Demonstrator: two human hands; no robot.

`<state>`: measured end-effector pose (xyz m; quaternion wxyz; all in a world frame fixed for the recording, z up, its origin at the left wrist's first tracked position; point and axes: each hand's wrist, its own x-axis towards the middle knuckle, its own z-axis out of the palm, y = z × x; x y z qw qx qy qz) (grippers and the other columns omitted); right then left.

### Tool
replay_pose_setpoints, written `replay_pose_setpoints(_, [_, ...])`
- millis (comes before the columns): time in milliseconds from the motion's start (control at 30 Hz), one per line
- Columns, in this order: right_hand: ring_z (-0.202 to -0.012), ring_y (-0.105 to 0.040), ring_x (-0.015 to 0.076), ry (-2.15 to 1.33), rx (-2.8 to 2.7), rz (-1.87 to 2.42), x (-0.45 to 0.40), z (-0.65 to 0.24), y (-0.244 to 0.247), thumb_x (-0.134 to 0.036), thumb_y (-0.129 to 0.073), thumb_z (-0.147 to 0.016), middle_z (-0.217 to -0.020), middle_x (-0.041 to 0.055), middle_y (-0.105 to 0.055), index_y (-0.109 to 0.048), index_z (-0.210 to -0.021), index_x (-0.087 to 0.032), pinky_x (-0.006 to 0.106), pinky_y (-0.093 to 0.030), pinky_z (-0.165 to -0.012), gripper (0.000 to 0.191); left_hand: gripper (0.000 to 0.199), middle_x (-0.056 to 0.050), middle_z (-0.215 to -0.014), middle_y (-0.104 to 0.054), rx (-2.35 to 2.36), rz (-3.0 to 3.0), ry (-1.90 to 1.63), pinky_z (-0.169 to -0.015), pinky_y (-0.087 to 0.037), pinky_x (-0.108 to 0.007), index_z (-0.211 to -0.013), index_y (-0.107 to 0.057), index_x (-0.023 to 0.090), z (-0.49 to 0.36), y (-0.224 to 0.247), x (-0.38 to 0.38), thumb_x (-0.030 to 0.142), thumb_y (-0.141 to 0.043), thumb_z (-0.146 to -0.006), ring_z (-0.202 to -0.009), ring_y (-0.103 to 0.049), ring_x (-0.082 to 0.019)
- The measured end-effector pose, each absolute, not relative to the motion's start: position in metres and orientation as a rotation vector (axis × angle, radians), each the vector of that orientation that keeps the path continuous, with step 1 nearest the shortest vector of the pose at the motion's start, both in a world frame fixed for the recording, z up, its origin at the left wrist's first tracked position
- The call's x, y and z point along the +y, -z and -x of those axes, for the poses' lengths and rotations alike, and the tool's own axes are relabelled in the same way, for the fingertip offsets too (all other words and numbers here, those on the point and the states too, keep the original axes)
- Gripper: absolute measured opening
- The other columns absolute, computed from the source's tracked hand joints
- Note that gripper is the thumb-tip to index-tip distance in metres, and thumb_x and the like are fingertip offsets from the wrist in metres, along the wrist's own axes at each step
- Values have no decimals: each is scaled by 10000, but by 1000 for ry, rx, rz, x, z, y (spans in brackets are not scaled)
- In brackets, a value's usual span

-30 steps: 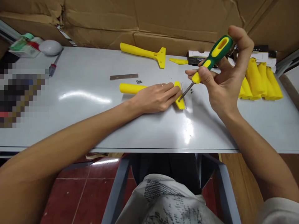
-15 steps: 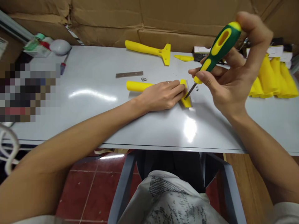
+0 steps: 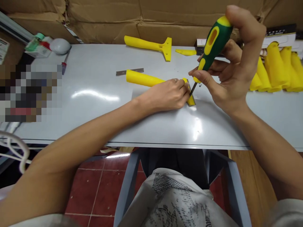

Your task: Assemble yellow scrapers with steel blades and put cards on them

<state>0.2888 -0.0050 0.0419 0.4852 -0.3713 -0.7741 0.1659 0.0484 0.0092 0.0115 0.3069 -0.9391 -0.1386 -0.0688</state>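
Note:
My left hand (image 3: pixel 174 94) is closed around the head end of a yellow scraper (image 3: pixel 144 78), whose handle points left, tilted a little off the table. A metal blade edge shows along the scraper's head. My right hand (image 3: pixel 233 69) grips a green and yellow screwdriver (image 3: pixel 216 41), one finger pressing on the butt of its handle. The screwdriver's shaft slants down to the scraper's head beside my left fingertips; its very tip is partly hidden there. Small screws (image 3: pixel 200 84) lie just past the shaft. Behind the scraper's handle rests a loose flat blade (image 3: pixel 130 72).
Another yellow scraper body (image 3: pixel 151 45) lies at the back, with a small yellow piece (image 3: pixel 186 52) beside it. Several yellow handles (image 3: pixel 276 67) are heaped at the right near boxes (image 3: pixel 279 39). A white rounded object (image 3: pixel 60 46) stands back left. Cardboard (image 3: pixel 106 22) lines the table's rear.
The scraper's handle has swung up and away from me, now tilted and covering the small screws near the loose blade. The screwdriver, still at the scraper's head, has shifted slightly left with my right hand.

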Motion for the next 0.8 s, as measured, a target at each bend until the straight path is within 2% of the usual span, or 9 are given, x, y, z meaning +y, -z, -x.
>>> replay_pose_setpoints(133, [-1362,-725,263,-484,-1782,992,-17,-283,-52,-535,-932,-987,-1840,-43,-465,-546,-1635,-449,329,-752,-964,758,472,-214,-1109,-824,-311,2465,98,-785,-635,-399,-1224,-798,1,-49,-21,1,-55,-343,-1111,-995,-772,-302])
replay_pose_setpoints(233, [-1414,-717,274,-518,-1754,1051,-28,-277,-58,-519,-929,-986,-1846,-63,-453,-559,-1618,-470,337,-752,-980,734,460,-193,-1093,-822,-319,2478,81,-816,-632,-391,-1222,-802,16,-47,-27,0,-65,-365,-1102,-1011,-762,-297])
replay_pose_setpoints(367, [-1538,-671,322,-598,-1728,1145,-38,-274,-67,-561,-949,-956,-1895,-65,-400,-547,-1630,-506,355,-767,-1010,787,414,-192,-1231,-827,-386,2630,76,-966,-648,-410,-1332,-796,58,-41,-27,6,5,-430,-1146,-1194,-740,-313])
replay_pose_setpoints(467, [-1504,-698,301,-598,-1778,1138,-39,-275,-68,-603,-931,-972,-1907,-47,-383,-527,-1649,-485,355,-765,-1067,797,375,-186,-1349,-817,-447,2847,159,-1112,-635,-441,-1399,-787,92,-34,-25,13,57,-503,-1157,-1348,-704,-324])
replay_pose_setpoints(533, [-1445,-735,289,-597,-1790,1144,-37,-276,-65,-607,-944,-963,-1876,-32,-423,-506,-1660,-483,365,-766,-1075,833,367,-168,-1400,-808,-499,2971,284,-1156,-622,-447,-1420,-789,130,-28,-22,17,81,-535,-1160,-1399,-692,-318])
replay_pose_setpoints(633, [-1465,-744,320,-672,-1771,1250,-31,-278,-57,-633,-969,-928,-1713,0,-582,-373,-1733,-559,374,-790,-956,1004,338,-140,-1413,-802,-606,3005,426,-1079,-643,-455,-1417,-802,208,-18,-20,21,195,-540,-1204,-1344,-722,-316])
replay_pose_setpoints(700, [-1500,-732,342,-748,-1769,1318,-28,-278,-54,-640,-972,-922,-1586,13,-658,-280,-1765,-608,375,-793,-895,1091,339,-133,-1345,-810,-659,2973,472,-984,-646,-450,-1410,-812,248,-13,-18,23,278,-529,-1226,-1258,-752,-314])
replay_pose_setpoints(800, [-1501,-731,345,-792,-1778,1306,-28,-280,-58,-614,-1002,-898,-1586,16,-658,-309,-1754,-601,378,-790,-917,1101,339,-127,-1252,-813,-669,2965,546,-886,-619,-422,-1392,-834,278,-10,-14,26,344,-543,-1233,-1156,-775,-296])
